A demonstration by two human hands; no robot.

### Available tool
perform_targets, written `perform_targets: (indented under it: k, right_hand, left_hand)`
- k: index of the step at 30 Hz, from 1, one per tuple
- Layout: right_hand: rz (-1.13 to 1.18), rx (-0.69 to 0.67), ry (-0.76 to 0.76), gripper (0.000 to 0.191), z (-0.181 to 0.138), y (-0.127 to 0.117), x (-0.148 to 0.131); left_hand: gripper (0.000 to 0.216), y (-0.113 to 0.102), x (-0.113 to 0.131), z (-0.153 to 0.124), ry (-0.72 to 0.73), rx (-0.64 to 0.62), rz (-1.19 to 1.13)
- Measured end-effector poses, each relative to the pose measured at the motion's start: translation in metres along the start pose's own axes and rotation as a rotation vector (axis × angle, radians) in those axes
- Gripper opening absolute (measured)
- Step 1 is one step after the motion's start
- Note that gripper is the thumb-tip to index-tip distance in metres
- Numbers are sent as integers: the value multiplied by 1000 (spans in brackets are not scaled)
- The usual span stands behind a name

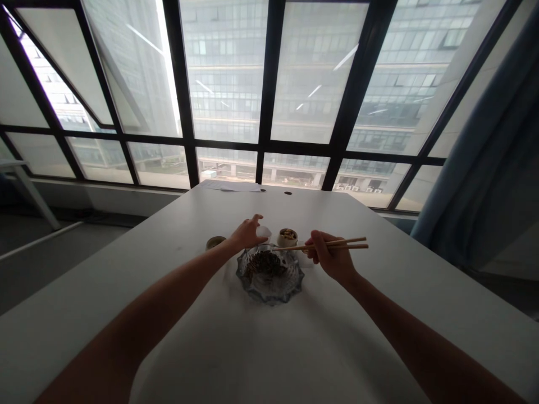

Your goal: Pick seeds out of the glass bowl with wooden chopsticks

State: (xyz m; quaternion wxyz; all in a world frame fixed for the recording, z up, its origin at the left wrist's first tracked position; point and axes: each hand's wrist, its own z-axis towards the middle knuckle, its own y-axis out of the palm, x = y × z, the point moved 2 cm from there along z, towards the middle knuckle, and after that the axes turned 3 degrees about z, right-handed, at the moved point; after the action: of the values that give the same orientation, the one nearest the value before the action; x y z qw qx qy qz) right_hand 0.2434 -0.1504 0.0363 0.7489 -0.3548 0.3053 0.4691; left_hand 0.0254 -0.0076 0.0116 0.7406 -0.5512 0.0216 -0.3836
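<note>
My left hand [246,234] reaches past the far left rim of a clear glass bowl [273,294] with a scalloped edge. Its thumb and index finger are spread on either side of a small white cup [264,232]; whether they touch it cannot be made out. Dark brown, shred-like bits [265,262] lie in the glass bowl. Closed around a pair of wooden chopsticks [347,245], my right hand [330,255] is to the right of the bowl. The chopstick tips point left over the bowl's far rim, near the white cup.
Behind the bowl stands a small pot [287,238] with yellowish pieces. An olive-rimmed container [216,242] sits left, partly behind my left forearm. Papers [231,186] lie at the far end of the white table [189,336]. Windows and a blue curtain [475,185] border it.
</note>
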Motion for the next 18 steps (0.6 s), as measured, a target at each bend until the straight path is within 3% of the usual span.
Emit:
perform_targets:
  k: [5,9,13,18]
  right_hand:
    - [-231,-185,-138,57,-13,-3,-9]
    - [-267,-293,-233,53,-16,5,-14]
    - [-275,-290,-253,53,-18,9,-13]
    - [-243,-205,-176,54,-24,6,-4]
  left_hand:
    - [66,-1,-5,-1,-53,-57,-13]
    - [59,-13,-8,-16,41,19,15]
    - [55,-31,-18,-49,97,128,75]
    - [50,-41,-43,-96,4,288,93]
